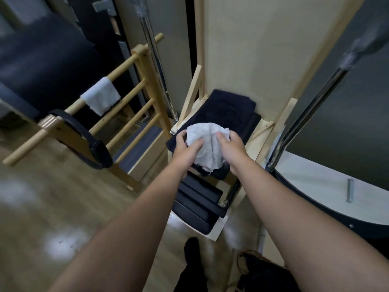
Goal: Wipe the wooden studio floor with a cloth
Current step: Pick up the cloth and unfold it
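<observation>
A crumpled white cloth (207,144) is held in front of me by both hands, above a folded dark towel (227,111) on a small wooden shelf. My left hand (186,150) grips its left side, thumb on top. My right hand (230,149) grips its right side. The wooden floor (52,199) spreads out at the lower left, with pale glare patches on it.
A second white cloth (101,98) hangs on a rung of a wooden ladder frame (145,81) at the left. Black pads (197,205) lie below the shelf. Chrome poles (153,57) rise on both sides. A white platform (320,186) lies to the right. A dark bag (259,270) sits near my feet.
</observation>
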`<state>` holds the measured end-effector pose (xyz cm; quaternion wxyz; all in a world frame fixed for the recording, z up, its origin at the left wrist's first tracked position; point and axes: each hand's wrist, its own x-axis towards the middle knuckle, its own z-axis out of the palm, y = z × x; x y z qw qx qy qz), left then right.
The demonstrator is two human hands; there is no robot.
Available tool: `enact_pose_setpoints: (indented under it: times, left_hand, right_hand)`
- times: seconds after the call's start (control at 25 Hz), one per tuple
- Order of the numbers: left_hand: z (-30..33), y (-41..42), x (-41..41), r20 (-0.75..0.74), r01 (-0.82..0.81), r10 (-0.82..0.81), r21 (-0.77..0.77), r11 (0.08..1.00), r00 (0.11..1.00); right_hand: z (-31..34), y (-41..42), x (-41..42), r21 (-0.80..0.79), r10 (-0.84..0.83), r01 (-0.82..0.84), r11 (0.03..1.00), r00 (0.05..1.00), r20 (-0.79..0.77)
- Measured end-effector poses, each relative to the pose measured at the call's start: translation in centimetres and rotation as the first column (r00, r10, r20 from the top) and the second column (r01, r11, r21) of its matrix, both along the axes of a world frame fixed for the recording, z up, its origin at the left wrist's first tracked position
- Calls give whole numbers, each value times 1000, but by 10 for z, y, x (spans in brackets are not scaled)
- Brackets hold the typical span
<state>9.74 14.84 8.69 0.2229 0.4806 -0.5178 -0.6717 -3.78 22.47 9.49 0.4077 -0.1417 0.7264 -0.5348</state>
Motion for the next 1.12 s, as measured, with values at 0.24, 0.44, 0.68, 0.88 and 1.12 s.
enact_pose_setpoints:
  times: [0.24, 0.44, 0.68, 0.88, 1.12]
  left_hand:
    - [60, 103, 61, 14, 64, -62, -266, 962, 998]
    - [108, 167, 117, 103, 146, -113, -411, 900, 988]
    - [141, 221, 197, 162, 159, -81, -559, 814, 983]
    - [148, 280, 269, 187, 143, -39, -579, 803, 982]
    - [160, 394, 352, 140, 109, -34, -570, 814, 990]
  right_hand:
    - [66, 78, 56, -151, 142, -139, 979, 990, 12]
    - [119, 120, 108, -239, 310, -297, 924, 951, 16]
    - [162, 158, 177, -259, 455, -464, 847, 885, -97]
    - [182, 205, 256, -194, 466, -527, 828, 837, -287]
    - [180, 296, 343, -198, 458, -543, 816, 817, -351]
